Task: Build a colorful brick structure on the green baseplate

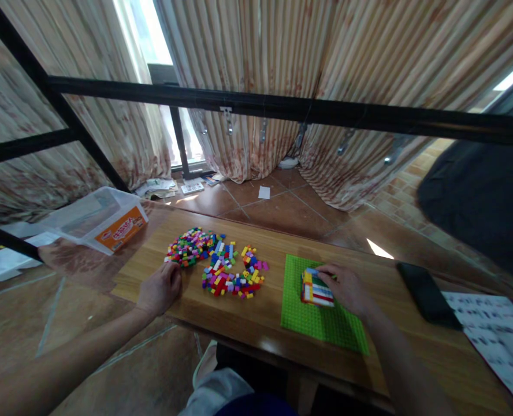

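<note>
A small build of toy bricks (318,292), striped in white, red, yellow, orange and blue, sits on a green studded baseplate (295,315). My right hand (345,289) reaches over the baseplate, with its thumb and fingers closed at the far right corner of the build. Whether a loose brick is between those fingertips I cannot tell. My left hand (161,288) rests closed on the table, at the near left edge of a dense heap of mixed bricks (193,245). Its curled fingers hide anything inside. Looser bricks (230,274) are scattered between the heap and the baseplate.
The wooden table (256,329) also carries a black phone-like object (427,294) and a printed sheet (494,329) at the right. A clear plastic bin (104,216) with an orange label stands off the left end. A black metal bar (274,104) crosses beyond the table, before curtains.
</note>
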The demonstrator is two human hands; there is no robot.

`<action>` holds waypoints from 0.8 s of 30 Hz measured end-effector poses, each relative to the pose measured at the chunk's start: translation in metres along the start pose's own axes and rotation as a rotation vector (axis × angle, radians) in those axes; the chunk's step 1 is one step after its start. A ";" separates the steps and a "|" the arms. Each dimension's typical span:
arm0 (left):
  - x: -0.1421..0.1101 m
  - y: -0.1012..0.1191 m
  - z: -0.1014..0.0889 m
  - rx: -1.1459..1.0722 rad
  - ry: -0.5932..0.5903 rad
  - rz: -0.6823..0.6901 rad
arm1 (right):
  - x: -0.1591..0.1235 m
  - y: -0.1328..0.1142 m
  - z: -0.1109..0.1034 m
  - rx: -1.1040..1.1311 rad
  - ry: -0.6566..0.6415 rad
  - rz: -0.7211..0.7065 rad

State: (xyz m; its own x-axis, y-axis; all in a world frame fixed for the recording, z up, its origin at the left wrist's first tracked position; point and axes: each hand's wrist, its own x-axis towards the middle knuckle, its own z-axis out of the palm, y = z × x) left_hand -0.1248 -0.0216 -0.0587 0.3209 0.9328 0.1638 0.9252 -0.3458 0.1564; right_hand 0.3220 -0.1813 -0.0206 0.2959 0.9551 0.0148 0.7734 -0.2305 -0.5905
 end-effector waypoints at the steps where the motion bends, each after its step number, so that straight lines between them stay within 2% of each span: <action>1: 0.000 -0.001 0.001 0.000 0.001 0.001 | 0.000 0.001 0.000 -0.004 -0.002 -0.006; 9: 0.000 -0.005 0.006 -0.011 0.019 0.013 | 0.003 0.002 -0.001 -0.042 -0.035 -0.006; 20: -0.001 0.002 -0.001 -0.034 0.013 -0.011 | 0.002 0.002 -0.006 -0.001 -0.051 -0.029; 24: -0.001 0.001 0.001 -0.045 0.014 -0.004 | 0.005 0.000 -0.010 -0.011 -0.097 -0.031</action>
State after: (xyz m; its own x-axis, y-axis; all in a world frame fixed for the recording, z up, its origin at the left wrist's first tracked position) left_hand -0.1237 -0.0232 -0.0595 0.3141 0.9329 0.1762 0.9164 -0.3465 0.2006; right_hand 0.3296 -0.1786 -0.0124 0.2161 0.9753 -0.0457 0.7875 -0.2018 -0.5823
